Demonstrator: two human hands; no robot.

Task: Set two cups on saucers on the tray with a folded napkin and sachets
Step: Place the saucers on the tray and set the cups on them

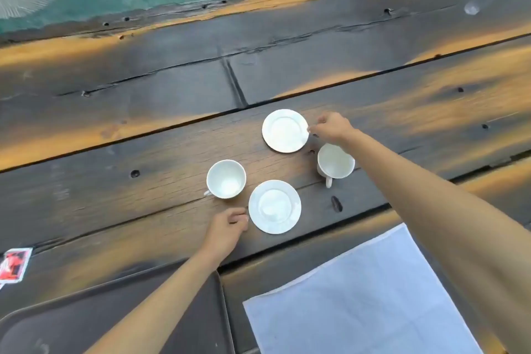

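Head view, Kid 1: What is the left hand [228, 228] doing?
Kid 2: Its curled fingers pinch the edge of the near saucer [274, 206]. A cup [226, 179] sits just past it.
Kid 1: And the right hand [330, 127]?
Kid 2: It pinches the rim of the far saucer [285, 130]. Another cup [335, 164] sits under its wrist. The napkin [365, 296] lies flat under the right arm, the tray [86, 322] under the left arm, and a sachet [13, 264] far left of it.

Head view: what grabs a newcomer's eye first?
Four white pieces mid-table on dark wood: a far saucer, a near saucer, and two empty cups, none stacked yet. Both hands are at the saucers' rims: right hand at the far one, left hand at the near one. A white napkin lies flat bottom right, a dark tray bottom left.
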